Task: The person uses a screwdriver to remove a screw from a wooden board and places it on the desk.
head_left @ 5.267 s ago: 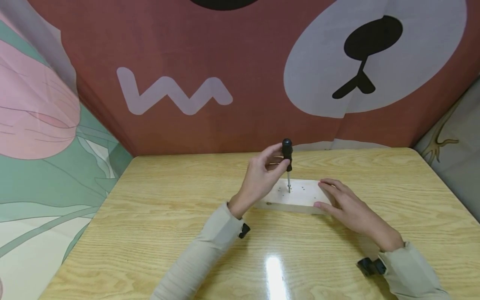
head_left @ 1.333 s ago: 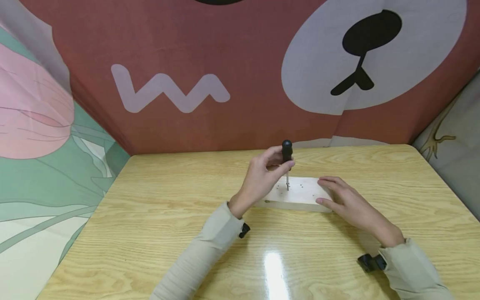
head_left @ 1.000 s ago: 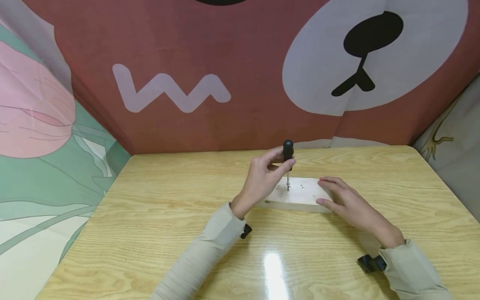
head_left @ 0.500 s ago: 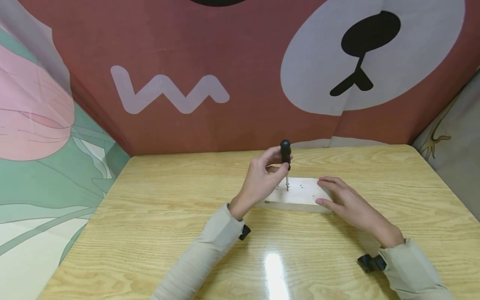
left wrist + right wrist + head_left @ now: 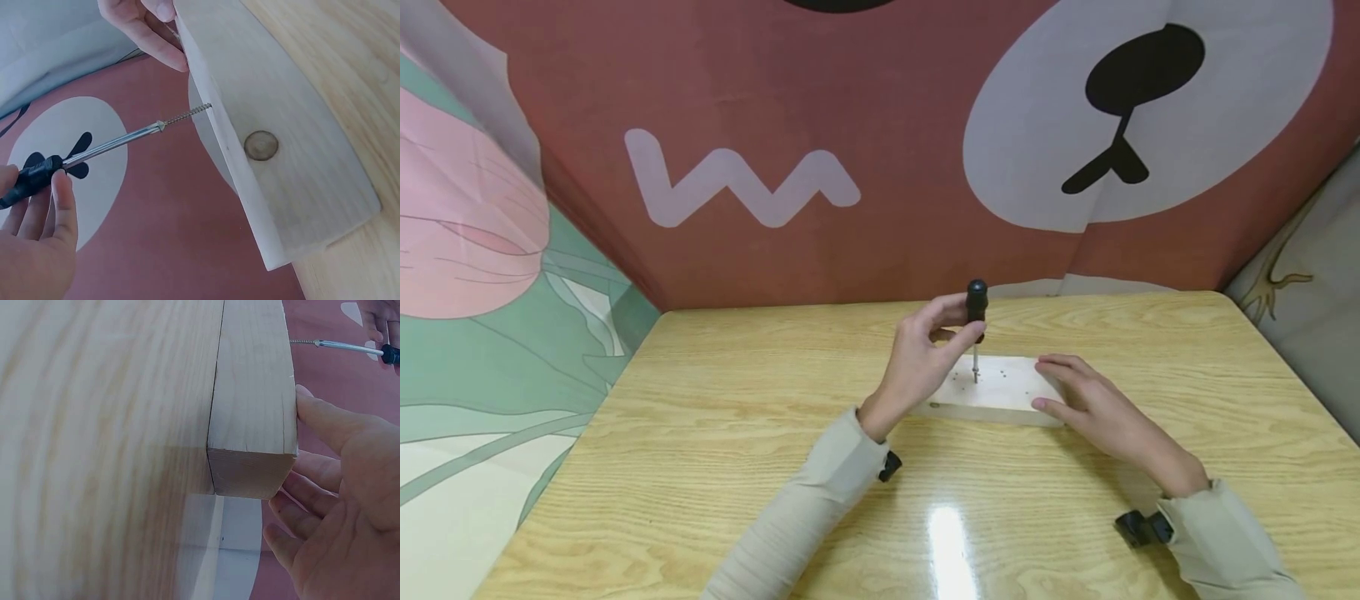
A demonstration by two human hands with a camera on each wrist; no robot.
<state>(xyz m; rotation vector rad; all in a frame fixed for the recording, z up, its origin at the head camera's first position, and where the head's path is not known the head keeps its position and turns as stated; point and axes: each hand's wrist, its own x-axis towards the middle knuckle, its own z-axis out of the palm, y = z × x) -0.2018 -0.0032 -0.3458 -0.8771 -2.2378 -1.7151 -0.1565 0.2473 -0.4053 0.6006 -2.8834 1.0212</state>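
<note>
My left hand [image 5: 917,350] pinches the black handle of a screwdriver [image 5: 976,304] between thumb and fingers. The screwdriver stands nearly upright, its tip on the head of a long threaded screw [image 5: 187,115]. That screw's point meets the top face of a pale wooden block [image 5: 1000,387], and most of its thread shows above the wood. My right hand [image 5: 1097,412] grips the block's right end. In the right wrist view its thumb [image 5: 319,415] lies along the top edge, and the other fingers bend round the end. The block lies flat on the table.
Several small holes dot the block's top, and a round dark knot [image 5: 261,145] marks its side. The wood-grain table [image 5: 737,467] reaches back to a printed cloth [image 5: 760,250] with a bear face. A black wrist camera [image 5: 1142,527] sits by the right sleeve.
My left thumb and fingers have shifted back and forth round the screwdriver handle. The screwdriver and screw stay at the same spot on the block, and my right hand holds almost still.
</note>
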